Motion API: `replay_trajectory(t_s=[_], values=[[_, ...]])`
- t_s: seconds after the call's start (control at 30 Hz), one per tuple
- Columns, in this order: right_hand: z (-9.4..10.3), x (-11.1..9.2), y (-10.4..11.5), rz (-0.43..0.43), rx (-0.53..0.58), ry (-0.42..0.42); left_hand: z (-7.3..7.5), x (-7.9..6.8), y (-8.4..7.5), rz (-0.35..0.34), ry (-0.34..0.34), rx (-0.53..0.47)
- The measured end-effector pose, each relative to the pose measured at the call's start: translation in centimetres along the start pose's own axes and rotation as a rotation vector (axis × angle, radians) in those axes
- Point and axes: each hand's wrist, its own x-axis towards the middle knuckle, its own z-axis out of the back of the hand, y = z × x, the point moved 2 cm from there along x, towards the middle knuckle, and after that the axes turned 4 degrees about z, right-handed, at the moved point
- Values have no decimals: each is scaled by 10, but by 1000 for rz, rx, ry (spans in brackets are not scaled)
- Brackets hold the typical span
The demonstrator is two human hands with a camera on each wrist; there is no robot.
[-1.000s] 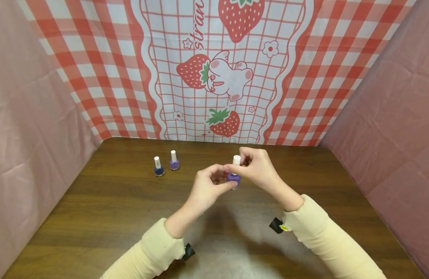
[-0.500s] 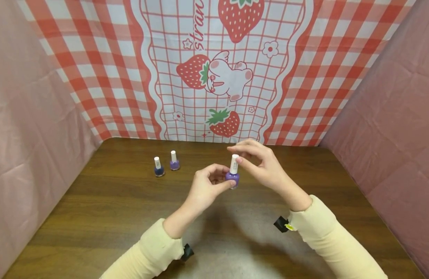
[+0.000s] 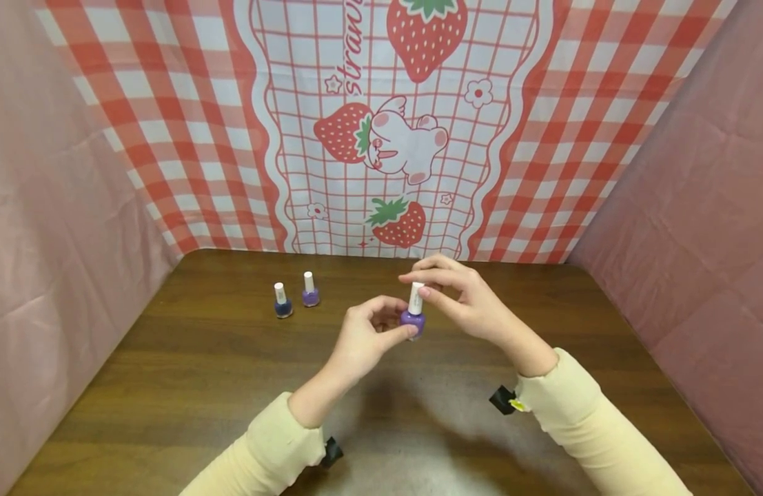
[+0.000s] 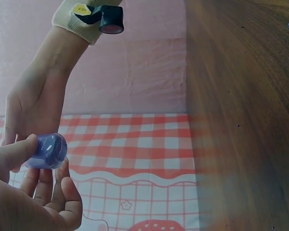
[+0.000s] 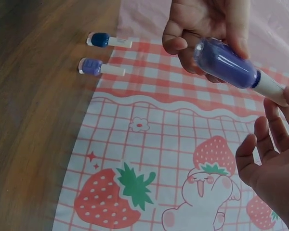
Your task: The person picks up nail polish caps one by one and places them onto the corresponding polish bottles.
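A purple nail polish bottle [image 3: 412,321] with a tall white cap [image 3: 415,300] is held upright over the table, near the middle of the head view. My left hand [image 3: 369,335] grips the purple glass between thumb and fingers. At the cap, my right hand [image 3: 468,297] pinches with thumb and index finger, its other fingers spread loosely behind. The right wrist view shows the bottle [image 5: 226,64] from the side, cap on and thumb against the cap's end. In the left wrist view the base of the bottle [image 4: 50,150] faces the camera.
Two more nail polish bottles stand on the wooden table [image 3: 201,386] to the left: a dark blue one [image 3: 283,308] and a lighter purple one [image 3: 310,297]. A strawberry-print cloth [image 3: 393,138] hangs behind the table. Pink cloth [image 3: 697,227] closes off both sides.
My right hand has shifted its hold on the cap, fingers loosening and lifting, then coming down on it again with thumb and index finger. The left hand keeps the bottle nearly still.
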Motion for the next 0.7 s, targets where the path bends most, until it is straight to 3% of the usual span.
replay_trajectory(t_s=[0.1,0.3,0.7], values=[[1,0,0,-13,-12,16,0,-1,-3,8,6,-6],[4,1,-3,-103,24,42,4,-11,-29,17,16,-14],[3,1,-7,-143,96,4,3,-12,-31,11,8,-26]])
